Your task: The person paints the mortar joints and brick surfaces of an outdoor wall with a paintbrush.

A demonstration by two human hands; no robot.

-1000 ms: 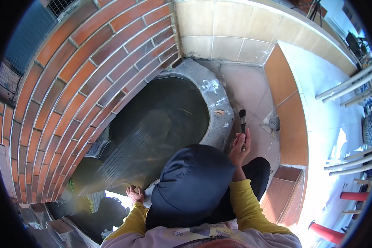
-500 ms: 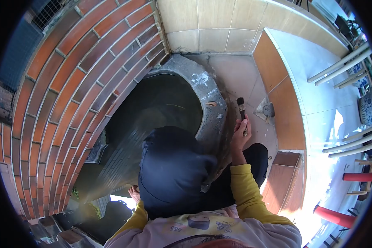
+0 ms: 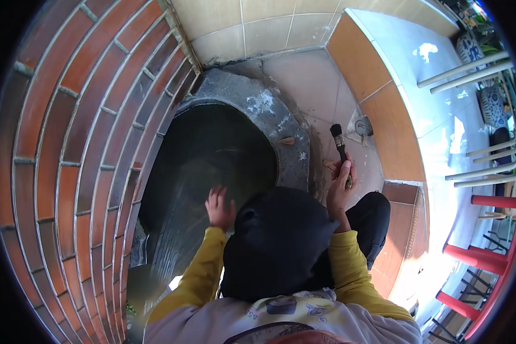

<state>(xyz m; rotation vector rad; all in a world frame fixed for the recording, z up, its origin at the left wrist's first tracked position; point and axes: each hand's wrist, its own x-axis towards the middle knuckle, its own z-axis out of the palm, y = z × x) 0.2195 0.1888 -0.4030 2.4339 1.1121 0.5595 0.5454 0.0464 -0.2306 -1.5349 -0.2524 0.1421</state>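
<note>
A paintbrush (image 3: 339, 142) with dark bristles, a metal band and a dark handle points upward from my right hand (image 3: 341, 186), whose fingers are wrapped round its handle. That hand is above the floor, beside the stone rim. My left hand (image 3: 219, 207) hangs over the dark water (image 3: 218, 149) with its fingers stretched out and nothing in them. A grey stone rim (image 3: 269, 106) curves round the water's far and right sides, and a small brown scrap (image 3: 287, 140) lies on it. My dark-clad knee (image 3: 278, 241) hides the near part of the rim.
A brick wall (image 3: 86, 137) closes off the left side. Light tiles (image 3: 269, 28) stand at the back. At right, a tiled ledge (image 3: 378, 97) rises beside a floor drain (image 3: 363, 125). Red stool legs (image 3: 476, 258) and patterned pots (image 3: 492, 106) are farther right.
My left hand has come up and forward from beside my knee to over the water. My right hand keeps the paintbrush and has shifted slightly. The view has turned a little.
</note>
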